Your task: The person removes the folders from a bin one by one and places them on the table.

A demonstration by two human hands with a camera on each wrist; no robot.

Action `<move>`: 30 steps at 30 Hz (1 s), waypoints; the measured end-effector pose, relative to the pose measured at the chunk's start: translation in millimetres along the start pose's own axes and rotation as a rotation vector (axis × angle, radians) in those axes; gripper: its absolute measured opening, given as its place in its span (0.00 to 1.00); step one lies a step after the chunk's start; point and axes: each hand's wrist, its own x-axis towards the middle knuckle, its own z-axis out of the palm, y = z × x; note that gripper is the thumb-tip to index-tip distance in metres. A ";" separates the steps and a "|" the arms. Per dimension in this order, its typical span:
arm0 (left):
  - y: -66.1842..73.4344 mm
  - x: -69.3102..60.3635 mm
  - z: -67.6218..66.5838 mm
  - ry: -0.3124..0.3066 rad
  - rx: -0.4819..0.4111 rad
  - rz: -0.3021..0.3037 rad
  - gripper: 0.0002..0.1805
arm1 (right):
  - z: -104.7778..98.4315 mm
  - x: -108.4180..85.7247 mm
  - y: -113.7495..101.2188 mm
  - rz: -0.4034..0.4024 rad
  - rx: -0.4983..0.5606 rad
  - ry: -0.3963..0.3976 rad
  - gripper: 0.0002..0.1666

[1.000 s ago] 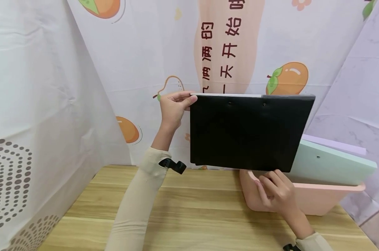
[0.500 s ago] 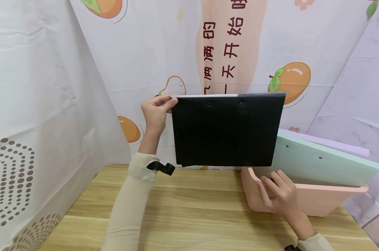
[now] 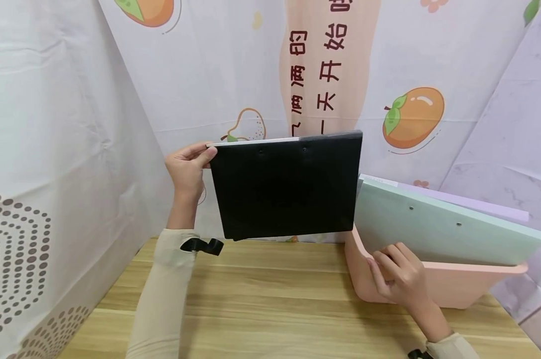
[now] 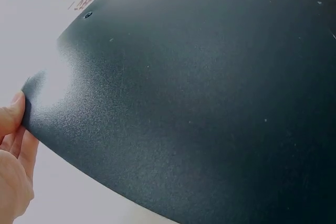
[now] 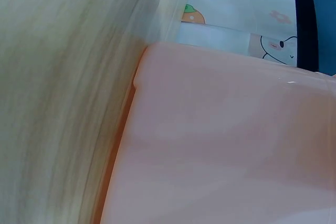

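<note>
Up hung the black folder [image 3: 286, 187], pinched at its upper left corner by the left hand [image 3: 186, 167], long axis running rightward, nearly level, towards the pink bin [image 3: 450, 284] that the right hand [image 3: 400, 276] gripped!

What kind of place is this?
Probably a small curtained-off workspace: there's a pale wood-grain table, a white fabric sheet printed with orange fruit hanging behind it, and a pink plastic bin holding a mint-green folder.

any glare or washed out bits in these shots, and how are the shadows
Left wrist view: strong glare on the black folder beside the left hand, background nearly white; head view: soft shadows on the wooden table; right wrist view: pink bin looks pale and hazy.
</note>
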 end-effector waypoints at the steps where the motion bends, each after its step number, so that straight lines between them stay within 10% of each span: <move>1: -0.7 -0.3 -3.4 0.003 -0.002 0.001 0.08 | -0.3 -0.2 0.2 0.001 0.000 0.000 0.24; 30: -42.9 -39.1 -51.9 -0.052 0.004 -0.102 0.10 | -0.1 -0.9 1.4 0.004 0.004 -0.004 0.24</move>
